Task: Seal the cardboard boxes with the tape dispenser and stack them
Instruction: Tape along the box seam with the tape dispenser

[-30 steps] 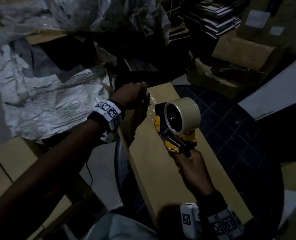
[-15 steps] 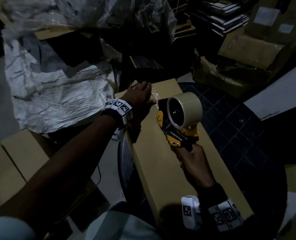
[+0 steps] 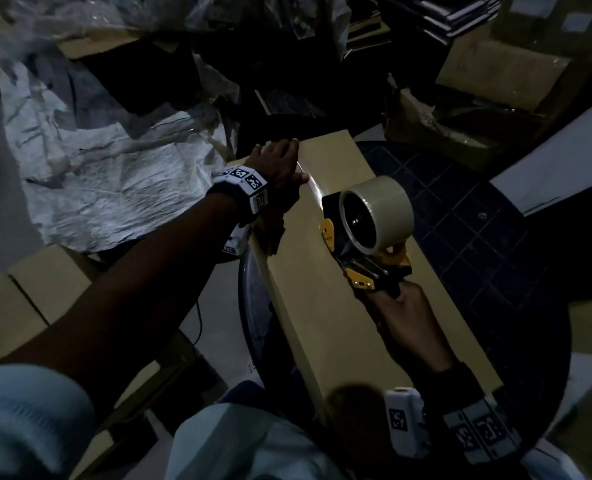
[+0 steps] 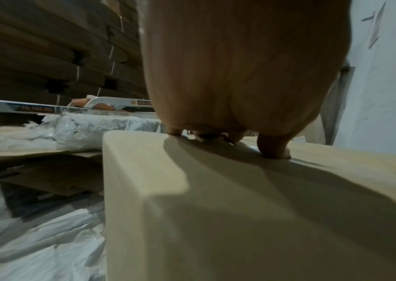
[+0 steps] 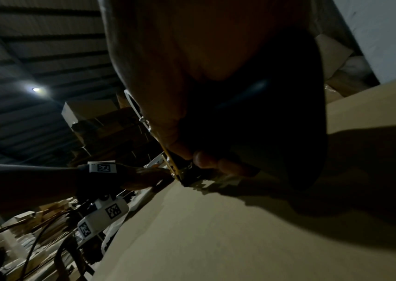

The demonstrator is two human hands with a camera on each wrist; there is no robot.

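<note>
Clear tape strip lengthening on long tan cardboard box | right hand gripping yellow-black tape dispenser, pulling nearer | left hand flat, pressing tape end | seal progressing

Dim, grainy views; one ceiling lamp glows, edges perhaps warped.

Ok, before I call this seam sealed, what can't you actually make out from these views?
- Tape under the left hand: the flat palm covers it in the head view and the left wrist view.
- Dispenser blade and roller contact with the box: hidden by the tape roll; the right wrist view is too dark.
- Near end of the box: covered by the right hand and its sleeve.
</note>
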